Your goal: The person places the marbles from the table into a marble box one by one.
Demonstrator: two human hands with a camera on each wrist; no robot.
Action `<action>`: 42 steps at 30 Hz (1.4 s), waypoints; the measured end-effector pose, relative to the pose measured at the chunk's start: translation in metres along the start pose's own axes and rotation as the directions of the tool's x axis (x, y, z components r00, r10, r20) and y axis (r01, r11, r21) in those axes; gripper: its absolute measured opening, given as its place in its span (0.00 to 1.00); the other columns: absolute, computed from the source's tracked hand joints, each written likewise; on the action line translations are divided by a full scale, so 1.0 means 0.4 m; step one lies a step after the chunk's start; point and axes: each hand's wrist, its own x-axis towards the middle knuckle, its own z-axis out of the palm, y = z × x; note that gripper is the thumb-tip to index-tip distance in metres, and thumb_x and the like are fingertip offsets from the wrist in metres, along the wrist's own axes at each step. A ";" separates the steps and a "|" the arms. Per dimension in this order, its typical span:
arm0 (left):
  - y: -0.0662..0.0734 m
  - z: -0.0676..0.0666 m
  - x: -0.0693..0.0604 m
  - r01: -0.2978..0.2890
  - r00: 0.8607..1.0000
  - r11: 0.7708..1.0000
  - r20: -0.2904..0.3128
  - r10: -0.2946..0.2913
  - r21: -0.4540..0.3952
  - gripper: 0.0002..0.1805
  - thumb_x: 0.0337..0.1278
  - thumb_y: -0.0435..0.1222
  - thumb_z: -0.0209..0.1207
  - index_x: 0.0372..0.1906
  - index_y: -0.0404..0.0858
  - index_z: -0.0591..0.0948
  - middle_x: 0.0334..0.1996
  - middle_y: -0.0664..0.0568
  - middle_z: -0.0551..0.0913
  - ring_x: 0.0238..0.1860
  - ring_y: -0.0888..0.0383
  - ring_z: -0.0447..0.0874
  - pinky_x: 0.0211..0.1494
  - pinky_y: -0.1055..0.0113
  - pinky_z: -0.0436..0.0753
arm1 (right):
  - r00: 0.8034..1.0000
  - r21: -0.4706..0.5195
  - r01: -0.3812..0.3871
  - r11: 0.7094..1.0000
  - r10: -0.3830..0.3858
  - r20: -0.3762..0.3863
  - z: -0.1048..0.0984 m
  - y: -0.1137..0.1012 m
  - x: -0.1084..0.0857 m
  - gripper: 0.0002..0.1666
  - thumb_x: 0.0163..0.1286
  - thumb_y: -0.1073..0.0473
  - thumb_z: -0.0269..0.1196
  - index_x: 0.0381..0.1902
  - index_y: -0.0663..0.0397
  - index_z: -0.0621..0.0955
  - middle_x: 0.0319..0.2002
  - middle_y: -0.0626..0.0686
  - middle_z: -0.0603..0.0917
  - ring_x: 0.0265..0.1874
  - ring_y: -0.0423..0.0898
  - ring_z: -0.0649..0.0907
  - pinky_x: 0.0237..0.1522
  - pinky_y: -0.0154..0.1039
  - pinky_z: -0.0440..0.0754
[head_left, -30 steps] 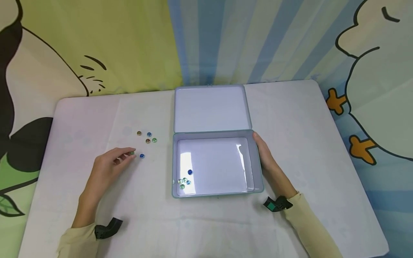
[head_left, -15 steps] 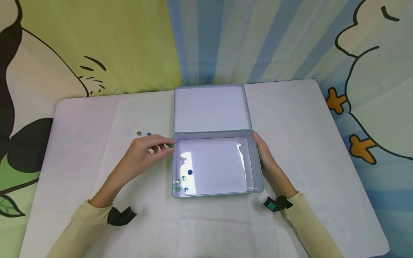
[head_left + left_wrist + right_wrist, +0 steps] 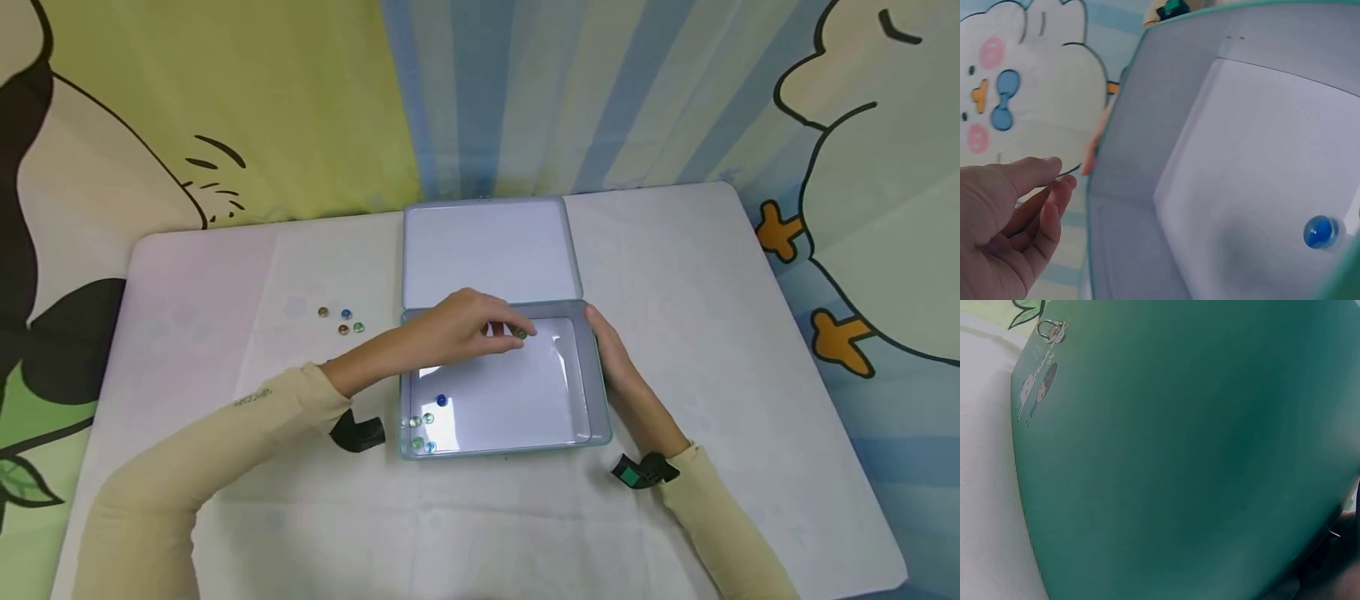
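Observation:
Above the far right part of an open box (image 3: 510, 408), my left hand (image 3: 461, 327) pinches a greenish marble (image 3: 520, 333) between thumb and fingertips. In the left wrist view the left hand (image 3: 1016, 219) is beside the box wall, and the marble is hidden there. My right hand (image 3: 618, 354) holds the box's right side near the far corner. Inside, a dark blue marble (image 3: 442, 401) and several green and light blue marbles (image 3: 417, 442) lie toward the near left. The right wrist view is mostly filled by the box's green outer side (image 3: 1179, 437).
The box lid (image 3: 491, 254) lies folded back behind it on the white table (image 3: 712, 317). Left of the box are several loose marbles (image 3: 346, 314), with another blue one partly hidden by the left arm. A metal clasp (image 3: 1054, 330) is on the box front.
My left hand has carried the greenish marble rightward from the table to above the box. Some marbles in the box have rolled slightly toward its near left corner. The right hand stays put.

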 end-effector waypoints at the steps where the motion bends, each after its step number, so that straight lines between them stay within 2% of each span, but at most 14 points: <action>1: -0.006 0.008 0.020 0.003 1.000 1.000 0.023 -0.002 -0.012 0.11 0.61 0.35 0.62 0.47 0.42 0.86 0.39 0.54 0.89 0.32 0.66 0.82 0.38 0.76 0.80 | 1.000 0.003 -0.003 1.000 0.003 0.001 0.000 -0.001 0.000 0.47 0.71 0.27 0.30 0.77 0.49 0.50 0.68 0.64 0.59 0.65 0.57 0.63 0.67 0.60 0.58; 4: -0.026 0.042 0.072 0.025 0.996 0.998 0.089 -0.019 -0.058 0.12 0.61 0.34 0.62 0.48 0.40 0.86 0.41 0.52 0.89 0.36 0.64 0.84 0.40 0.77 0.80 | 1.000 -0.001 -0.008 1.000 0.008 0.004 -0.001 -0.003 0.002 0.47 0.72 0.27 0.30 0.75 0.51 0.54 0.56 0.60 0.67 0.51 0.50 0.72 0.53 0.46 0.73; 6: -0.041 0.068 0.100 0.042 0.990 0.997 0.139 -0.034 -0.058 0.12 0.61 0.34 0.62 0.48 0.39 0.86 0.41 0.52 0.89 0.36 0.64 0.83 0.40 0.78 0.79 | 1.000 -0.003 -0.008 1.000 0.008 0.011 -0.001 -0.002 0.003 0.46 0.72 0.27 0.30 0.74 0.53 0.55 0.49 0.56 0.69 0.43 0.47 0.75 0.44 0.40 0.77; 9: -0.062 0.107 0.130 0.046 0.977 0.999 0.210 -0.039 -0.029 0.11 0.60 0.35 0.63 0.47 0.39 0.86 0.39 0.52 0.88 0.36 0.64 0.83 0.39 0.79 0.78 | 1.000 -0.008 -0.008 1.000 0.008 0.021 0.000 -0.002 0.004 0.46 0.73 0.28 0.30 0.73 0.55 0.56 0.47 0.53 0.69 0.40 0.43 0.76 0.39 0.37 0.78; 12: -0.080 0.141 0.149 0.042 0.968 0.999 0.249 -0.039 -0.009 0.10 0.60 0.34 0.63 0.46 0.38 0.86 0.37 0.52 0.88 0.35 0.65 0.81 0.38 0.79 0.77 | 0.999 0.000 -0.009 1.000 0.009 0.031 0.002 -0.002 0.004 0.45 0.73 0.28 0.30 0.73 0.54 0.56 0.48 0.53 0.68 0.39 0.44 0.75 0.38 0.36 0.78; 18: -0.101 0.191 0.177 0.038 0.965 0.999 0.259 -0.035 -0.007 0.10 0.58 0.34 0.65 0.43 0.37 0.86 0.33 0.51 0.87 0.30 0.67 0.79 0.35 0.81 0.75 | 1.000 -0.005 0.012 1.000 -0.012 0.028 0.003 -0.005 0.007 0.45 0.73 0.30 0.29 0.73 0.55 0.57 0.50 0.55 0.67 0.41 0.44 0.74 0.39 0.34 0.77; 21: -0.100 0.204 0.186 0.036 0.963 0.999 0.267 -0.036 0.003 0.11 0.57 0.36 0.65 0.44 0.37 0.86 0.32 0.51 0.88 0.29 0.68 0.78 0.34 0.82 0.73 | 1.000 0.011 -0.002 1.000 0.001 0.021 0.004 -0.005 0.007 0.45 0.73 0.29 0.31 0.73 0.55 0.57 0.54 0.54 0.66 0.47 0.44 0.72 0.45 0.34 0.74; 25: -0.099 0.213 0.191 0.028 0.965 1.000 0.261 -0.029 0.006 0.12 0.57 0.37 0.66 0.45 0.36 0.86 0.31 0.51 0.88 0.28 0.69 0.78 0.32 0.82 0.73 | 1.000 0.036 -0.021 0.999 0.020 0.014 0.005 -0.004 0.007 0.46 0.72 0.28 0.32 0.73 0.54 0.57 0.60 0.56 0.65 0.52 0.47 0.69 0.52 0.38 0.70; 33: -0.102 0.225 0.196 0.011 0.971 1.000 0.239 -0.015 0.017 0.10 0.55 0.36 0.67 0.43 0.39 0.87 0.28 0.54 0.88 0.27 0.71 0.77 0.32 0.82 0.72 | 1.000 0.023 -0.010 1.000 0.010 0.002 -0.001 -0.005 0.004 0.45 0.73 0.29 0.31 0.73 0.55 0.57 0.61 0.60 0.63 0.53 0.50 0.67 0.52 0.40 0.69; 38: -0.103 0.232 0.197 0.015 0.968 0.999 0.248 -0.023 0.035 0.11 0.56 0.36 0.67 0.45 0.40 0.87 0.29 0.55 0.87 0.28 0.71 0.77 0.33 0.82 0.73 | 1.000 0.015 -0.016 1.000 0.017 -0.007 -0.006 -0.004 0.002 0.45 0.73 0.29 0.31 0.75 0.53 0.55 0.65 0.62 0.61 0.56 0.52 0.66 0.54 0.40 0.67; 42: -0.103 0.233 0.194 0.015 0.968 0.999 0.250 -0.027 0.050 0.11 0.57 0.36 0.66 0.45 0.41 0.87 0.28 0.55 0.86 0.27 0.71 0.76 0.33 0.82 0.72 | 1.000 0.012 -0.021 1.000 0.021 -0.004 -0.005 -0.003 0.001 0.46 0.72 0.28 0.31 0.75 0.53 0.55 0.64 0.63 0.61 0.56 0.53 0.67 0.53 0.41 0.69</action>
